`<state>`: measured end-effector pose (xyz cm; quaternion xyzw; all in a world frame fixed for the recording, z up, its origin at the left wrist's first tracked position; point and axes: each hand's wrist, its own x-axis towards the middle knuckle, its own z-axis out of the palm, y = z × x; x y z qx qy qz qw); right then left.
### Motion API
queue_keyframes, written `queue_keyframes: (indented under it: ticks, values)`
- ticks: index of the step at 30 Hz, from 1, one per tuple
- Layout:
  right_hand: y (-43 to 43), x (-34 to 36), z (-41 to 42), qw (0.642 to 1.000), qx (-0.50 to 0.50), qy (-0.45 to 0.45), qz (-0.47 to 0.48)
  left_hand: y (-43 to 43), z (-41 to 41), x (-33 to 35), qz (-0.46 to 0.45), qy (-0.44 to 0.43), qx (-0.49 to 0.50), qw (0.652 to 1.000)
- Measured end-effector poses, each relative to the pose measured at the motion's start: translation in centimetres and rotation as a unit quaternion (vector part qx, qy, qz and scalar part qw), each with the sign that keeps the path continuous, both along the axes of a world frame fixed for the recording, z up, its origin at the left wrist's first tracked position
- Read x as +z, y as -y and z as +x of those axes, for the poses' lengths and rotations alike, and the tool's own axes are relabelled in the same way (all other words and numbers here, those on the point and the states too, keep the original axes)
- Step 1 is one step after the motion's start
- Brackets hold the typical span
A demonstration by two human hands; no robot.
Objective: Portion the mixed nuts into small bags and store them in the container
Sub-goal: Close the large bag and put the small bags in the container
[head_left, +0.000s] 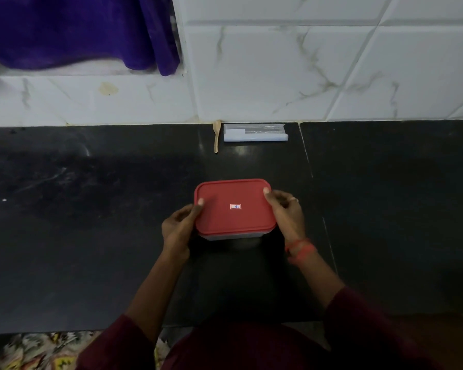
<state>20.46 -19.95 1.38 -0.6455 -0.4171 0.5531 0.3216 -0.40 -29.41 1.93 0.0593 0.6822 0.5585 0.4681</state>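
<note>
A black stone countertop fills the middle band of the frame, dull and smudged on its left half, with thin pale seams running down the right half. Behind it, across the top of the frame, rises a wall of white marble-patterned tiles. A purple cloth hangs at the upper left over a recessed ledge. At the lower left corner a strip of flowered floor covering shows below the counter's edge.

There are three loose things on the counter. One light wooden spoon lies against the foot of the wall, bowl toward the wall. Just right of it, apart from it, lies one flat pack of small clear plastic bags, also against the wall. One rectangular plastic container sits at the centre of the frame, well in front of both. It is closed by its red lid, which bears one small sticker in the middle.

Both arms reach up from the bottom of the frame in dark maroon sleeves. The left hand grips the container's left side, thumb tip on the lid's left edge and fingers curled below. The right hand grips the right side likewise, thumb on the lid's far right corner. A red thread band circles the right wrist. The hands are apart, with the container between them.
</note>
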Motion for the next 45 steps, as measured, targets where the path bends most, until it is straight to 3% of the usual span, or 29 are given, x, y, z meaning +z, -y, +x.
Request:
queue_keyframes:
  ticks: [5, 15, 18, 20, 21, 22, 23, 25, 27, 31, 40, 43, 45]
  values:
    - [4.1, 0.6, 2.3, 0.993, 0.013, -0.085, -0.08, 3.8, 0.4, 0.4, -0.006, 0.075, -0.013, 0.997]
    - [4.9, 0.1, 1.9, 0.978, -0.075, -0.177, -0.087, 3.6, 0.9, 0.9, 0.003, 0.122, 0.016, 0.992]
    - [4.9, -0.2, 1.7, 0.996, -0.054, -0.069, -0.026, 3.7, 0.8, 1.0, -0.003, 0.08, -0.022, 0.997]
    - [4.8, -0.2, 1.4, 0.993, 0.0, 0.084, 0.083, 3.5, 0.9, 1.3, -0.026, -0.035, -0.06, 0.997]
    - [4.6, -0.1, 1.2, 0.974, 0.031, 0.16, 0.157, 3.4, 1.1, 1.5, -0.031, -0.13, -0.074, 0.988]
    - [4.2, 0.1, 0.9, 0.94, 0.065, 0.232, 0.241, 3.0, 1.2, 1.5, -0.015, -0.247, -0.096, 0.964]
    - [3.8, 0.4, 0.3, 0.893, 0.108, 0.3, 0.318, 2.5, 1.4, 1.5, 0.01, -0.375, -0.129, 0.918]
    - [2.7, 0.7, -1.7, 0.796, 0.202, 0.402, 0.406, 0.9, 1.8, 1.1, 0.043, -0.574, -0.198, 0.794]
    - [1.7, 0.6, -3.6, 0.745, 0.278, 0.45, 0.407, -1.1, 2.4, 0.8, 0.034, -0.65, -0.26, 0.713]
    - [0.6, -0.2, -5.1, 0.711, 0.349, 0.491, 0.363, -3.4, 2.7, -0.3, -0.001, -0.687, -0.351, 0.636]
    - [0.5, -0.7, -5.1, 0.699, 0.371, 0.504, 0.346, -3.6, 2.4, -0.9, -0.014, -0.701, -0.349, 0.622]
    - [0.4, -0.3, -5.0, 0.706, 0.365, 0.492, 0.355, -3.6, 2.2, -1.1, 0.01, -0.672, -0.334, 0.66]
    - [0.8, 0.1, -4.8, 0.74, 0.322, 0.453, 0.379, -3.2, 1.8, -1.4, 0.049, -0.62, -0.301, 0.723]
